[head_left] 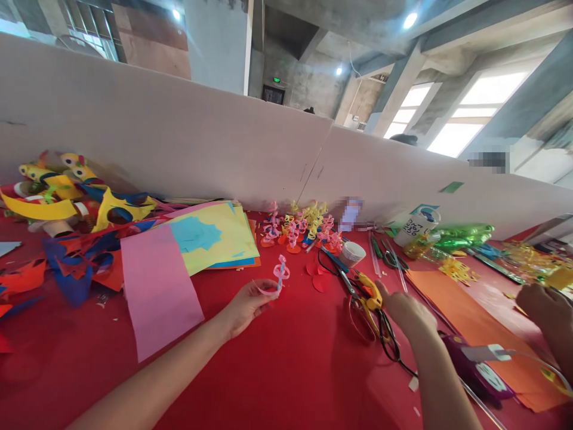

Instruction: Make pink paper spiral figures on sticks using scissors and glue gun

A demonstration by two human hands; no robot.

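My left hand (250, 303) is pinched round a thin blue stick (280, 279) with a pink paper strip (282, 269) coiled about it, held upright above the red table. My right hand (409, 310) is curled against the side of a yellow glue gun (370, 291), its fingertips partly hidden. Beside the gun lie scissors (351, 286) with yellow handles, and a black cord (388, 340) trails from it. Red paper circles (319, 278) rest between the hands. Beyond them stand several pink and yellow paper curls (308, 224) and a paper cup (353, 254).
Pink paper (159, 292) and yellow sheets (224, 239) lie left, near felt scraps (67, 257). Orange paper (474, 322) and a purple device (477, 367) are right, by another person's hand (544, 307). Green-handled scissors (391, 257) lie ahead. A white partition (201, 143) borders the table.
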